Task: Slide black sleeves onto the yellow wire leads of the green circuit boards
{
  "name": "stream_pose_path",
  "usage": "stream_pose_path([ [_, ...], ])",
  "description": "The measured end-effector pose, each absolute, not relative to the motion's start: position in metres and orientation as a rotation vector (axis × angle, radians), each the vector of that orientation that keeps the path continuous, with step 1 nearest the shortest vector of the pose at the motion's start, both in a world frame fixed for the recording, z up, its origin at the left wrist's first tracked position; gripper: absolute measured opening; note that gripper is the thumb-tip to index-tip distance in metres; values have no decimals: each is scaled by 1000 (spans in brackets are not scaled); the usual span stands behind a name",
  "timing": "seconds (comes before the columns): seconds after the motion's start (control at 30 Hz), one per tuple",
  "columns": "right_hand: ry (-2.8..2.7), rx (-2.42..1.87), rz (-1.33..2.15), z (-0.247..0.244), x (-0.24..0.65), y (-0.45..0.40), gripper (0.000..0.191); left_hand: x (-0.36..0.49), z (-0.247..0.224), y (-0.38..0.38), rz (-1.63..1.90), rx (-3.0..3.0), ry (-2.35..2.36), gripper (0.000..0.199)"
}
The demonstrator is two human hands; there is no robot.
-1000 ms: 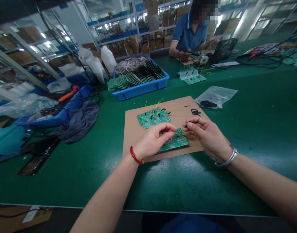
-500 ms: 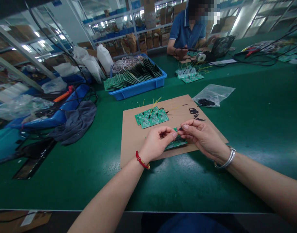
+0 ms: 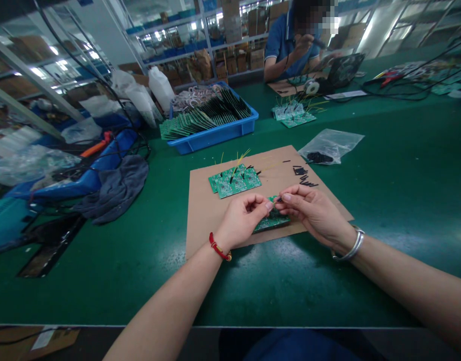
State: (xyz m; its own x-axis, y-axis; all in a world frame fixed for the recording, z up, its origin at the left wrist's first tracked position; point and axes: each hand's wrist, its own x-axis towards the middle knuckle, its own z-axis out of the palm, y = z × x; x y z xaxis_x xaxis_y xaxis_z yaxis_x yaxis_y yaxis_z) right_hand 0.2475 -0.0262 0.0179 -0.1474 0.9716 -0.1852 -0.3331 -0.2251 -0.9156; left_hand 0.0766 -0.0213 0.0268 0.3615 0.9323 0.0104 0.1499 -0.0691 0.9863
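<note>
My left hand [image 3: 243,218] is closed in a pinch at a thin yellow wire [image 3: 274,202], just above a green circuit board [image 3: 271,222]. Close by on the right, my right hand [image 3: 309,206] pinches a short black tube [image 3: 279,199], its tip almost at the wire. Whether the wire has entered the tube is too small to tell. My fingers hide part of the board, which lies on a cardboard sheet [image 3: 207,220]. Behind my left hand lie more circuit boards [image 3: 240,183], with yellow wires and black sleeves standing up from them.
Loose black tubes [image 3: 307,181] lie at the cardboard's right side, beside a clear plastic bag [image 3: 335,143]. A blue tray [image 3: 218,139] of upright boards stands behind. Across the table sits a person [image 3: 286,55] near wired boards [image 3: 294,114]. A dark cloth [image 3: 119,193] lies left.
My hands have barely moved, and a little more yellow wire shows between them. The co-worker across the table has raised a hand toward the head.
</note>
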Motion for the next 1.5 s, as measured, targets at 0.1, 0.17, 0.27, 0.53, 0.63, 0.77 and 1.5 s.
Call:
stream_pose_path([
  [0.1, -914, -1034, 1588, 18, 247, -26, 21, 77, 27, -22, 879, 1499, 1027, 19],
  [0.17, -919, -1029, 1586, 18, 247, -26, 21, 77, 28, -22, 876, 1502, 1026, 18],
  [0.27, -929, -1030, 1582, 17, 247, -26, 21, 76, 28, -22, 872, 1515, 1028, 17],
  [0.53, -926, -1039, 1571, 18, 247, -26, 23, 78, 25, -23, 924, 1530, 1042, 21],
  [0.63, -917, -1031, 1578, 19, 247, -26, 23, 78, 24, -23, 934, 1529, 1040, 20],
  [0.77, -932, -1025, 1579, 17, 247, -26, 22, 78, 25, -23, 931, 1542, 1038, 19],
  [1.5, -1011, -1017, 1539, 15, 246, -28, 21, 76, 23, -29, 989, 1922, 1145, 15],
])
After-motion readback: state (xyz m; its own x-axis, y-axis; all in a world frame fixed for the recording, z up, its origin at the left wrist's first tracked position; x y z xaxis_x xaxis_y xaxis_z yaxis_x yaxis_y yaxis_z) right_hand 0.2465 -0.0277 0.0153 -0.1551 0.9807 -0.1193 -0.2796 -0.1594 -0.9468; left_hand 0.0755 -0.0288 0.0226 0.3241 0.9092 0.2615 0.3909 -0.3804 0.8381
